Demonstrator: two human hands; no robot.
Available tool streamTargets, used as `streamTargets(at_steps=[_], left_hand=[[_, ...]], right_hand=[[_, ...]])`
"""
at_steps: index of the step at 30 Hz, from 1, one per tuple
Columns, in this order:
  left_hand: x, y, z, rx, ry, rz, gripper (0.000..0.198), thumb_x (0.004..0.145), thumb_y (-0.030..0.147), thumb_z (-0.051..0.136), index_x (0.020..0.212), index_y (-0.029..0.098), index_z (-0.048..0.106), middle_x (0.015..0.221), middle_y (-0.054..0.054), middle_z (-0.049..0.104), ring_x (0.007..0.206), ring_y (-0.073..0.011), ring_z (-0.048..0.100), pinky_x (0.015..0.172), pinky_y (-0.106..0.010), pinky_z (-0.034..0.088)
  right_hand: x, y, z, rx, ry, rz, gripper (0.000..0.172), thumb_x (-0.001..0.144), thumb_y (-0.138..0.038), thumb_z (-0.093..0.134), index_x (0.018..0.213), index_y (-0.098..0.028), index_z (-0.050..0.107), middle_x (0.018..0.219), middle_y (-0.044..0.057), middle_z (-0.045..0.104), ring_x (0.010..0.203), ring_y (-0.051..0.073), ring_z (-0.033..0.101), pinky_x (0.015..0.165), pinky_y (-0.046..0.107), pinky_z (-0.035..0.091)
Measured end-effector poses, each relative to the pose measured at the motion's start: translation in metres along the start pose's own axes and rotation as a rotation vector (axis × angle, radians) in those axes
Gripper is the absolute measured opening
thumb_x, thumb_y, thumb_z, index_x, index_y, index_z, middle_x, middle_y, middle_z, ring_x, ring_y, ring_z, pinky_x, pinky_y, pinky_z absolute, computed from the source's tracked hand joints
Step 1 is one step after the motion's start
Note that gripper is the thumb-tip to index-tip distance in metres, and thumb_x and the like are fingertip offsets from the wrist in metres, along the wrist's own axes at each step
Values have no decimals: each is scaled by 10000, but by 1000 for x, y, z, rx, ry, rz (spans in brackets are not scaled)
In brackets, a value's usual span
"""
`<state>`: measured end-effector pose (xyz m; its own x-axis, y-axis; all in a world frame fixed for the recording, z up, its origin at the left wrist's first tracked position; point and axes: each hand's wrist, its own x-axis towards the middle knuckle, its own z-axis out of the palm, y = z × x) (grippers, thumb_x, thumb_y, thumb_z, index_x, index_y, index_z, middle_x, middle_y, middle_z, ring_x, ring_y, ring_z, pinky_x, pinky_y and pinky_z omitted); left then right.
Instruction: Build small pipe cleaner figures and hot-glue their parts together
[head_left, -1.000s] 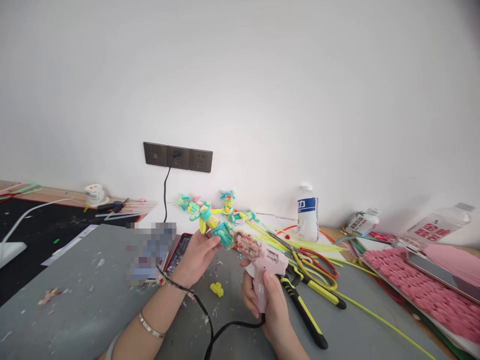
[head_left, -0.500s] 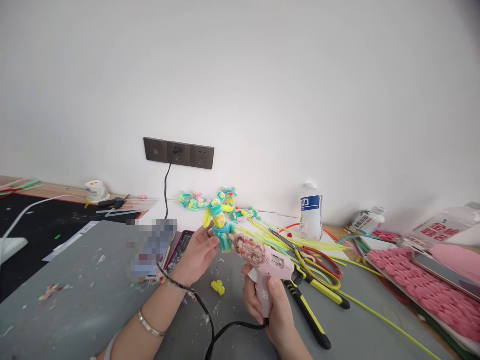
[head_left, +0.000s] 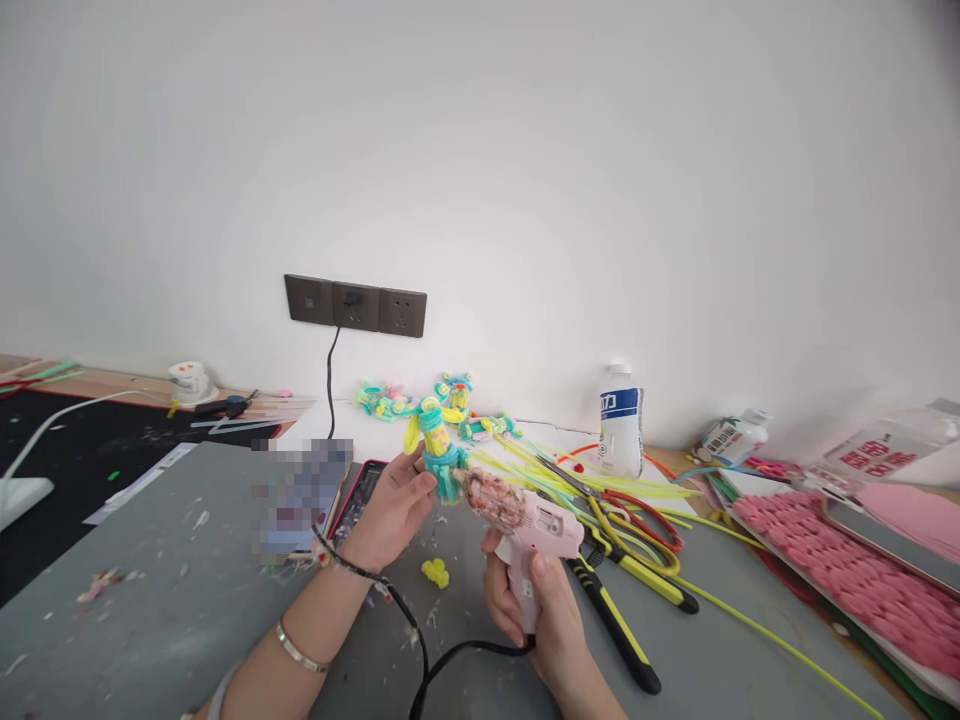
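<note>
Small teal-and-yellow pipe-cleaner figure (head_left: 437, 452), upright, held above the grey table, yellow loops at its top, teal fringe at its base; pink hot glue gun (head_left: 525, 535), gripped by its handle, nozzle touching the figure's base, black cord trailing down

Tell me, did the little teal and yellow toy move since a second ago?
Yes. The left hand turned the toy from lying slanted to upright, and it rose slightly toward the wall socket. The glue gun nozzle stays at its base.

Bottle (head_left: 620, 420) blue label – white chars, unreadable; rest illegible.
</note>
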<state>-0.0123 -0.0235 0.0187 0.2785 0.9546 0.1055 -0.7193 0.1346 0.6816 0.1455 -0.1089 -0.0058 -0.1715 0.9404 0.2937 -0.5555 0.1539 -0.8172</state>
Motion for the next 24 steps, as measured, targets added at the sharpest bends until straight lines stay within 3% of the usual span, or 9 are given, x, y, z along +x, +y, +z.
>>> streamTargets(at_steps=[8,15,24], left_hand=[[-1,1,-1,-5,42,-3,363,547,245,928,874,224,772,757,24,692,726,-103,647,692,-192,504],[1,-1,-7,6,22,10,355,613,216,893,940,215,754,785,4,705,797,-152,663,787,-262,500],[1,0,-6,19,2,31,331,618,241,891,919,212,756,776,6,693,784,-148,652,769,-258,492]], right_hand=[[-1,-2,1,-49,16,27,448,894,-610,513,933,-174,612,480,-96,363,333,32,210,339,156,209],[-1,1,-1,-82,42,30,483,872,-641,510,903,-167,596,463,-99,358,315,36,196,321,168,200],[-2,2,-4,-61,40,3,468,891,-623,504,941,-171,612,468,-101,360,319,33,196,333,164,203]])
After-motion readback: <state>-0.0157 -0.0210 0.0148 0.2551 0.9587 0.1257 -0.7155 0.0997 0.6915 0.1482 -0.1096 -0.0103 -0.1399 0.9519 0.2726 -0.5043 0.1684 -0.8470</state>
